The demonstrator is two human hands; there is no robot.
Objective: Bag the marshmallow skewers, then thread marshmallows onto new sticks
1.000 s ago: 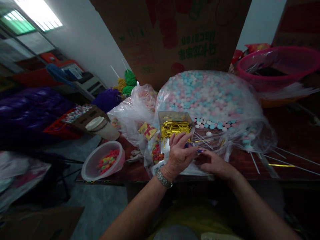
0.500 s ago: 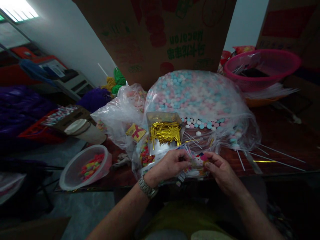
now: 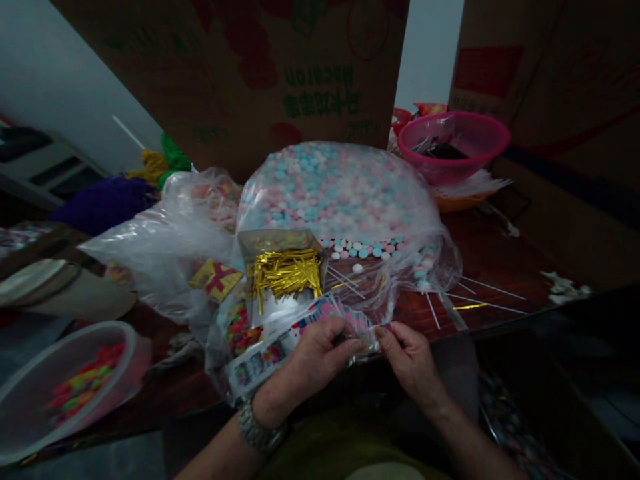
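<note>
Between my hands is a small clear plastic packet (image 3: 370, 341) with a bit of coloured print, partly covered by the fingers. My left hand (image 3: 325, 350), a metal watch on its wrist, pinches one side of it. Thumb and forefinger of my right hand (image 3: 407, 357) grip the opposite edge. Just behind my left hand lie printed plastic wrappers (image 3: 337, 308), fanned out, and a printed strip (image 3: 257, 370). Gold twist ties (image 3: 287, 273) fill an open box (image 3: 253, 247) beyond them. White sticks (image 3: 345, 281) and one loose round candy (image 3: 357, 268) lie close by.
A big clear bag of pastel candies (image 3: 330, 183) stands at the back against a cardboard box (image 3: 225, 87). On the left are another plastic bag (image 3: 165, 213) and a tub (image 3: 133, 353) of colourful candies. A pink basket (image 3: 460, 150) stands back right; thin sticks (image 3: 490, 303) lie at the right.
My view has swung to the right, so the surroundings sit further left. The packet's pink and blue print, plainly visible before, is now mostly covered by my fingers. Both hands keep their pinch.
</note>
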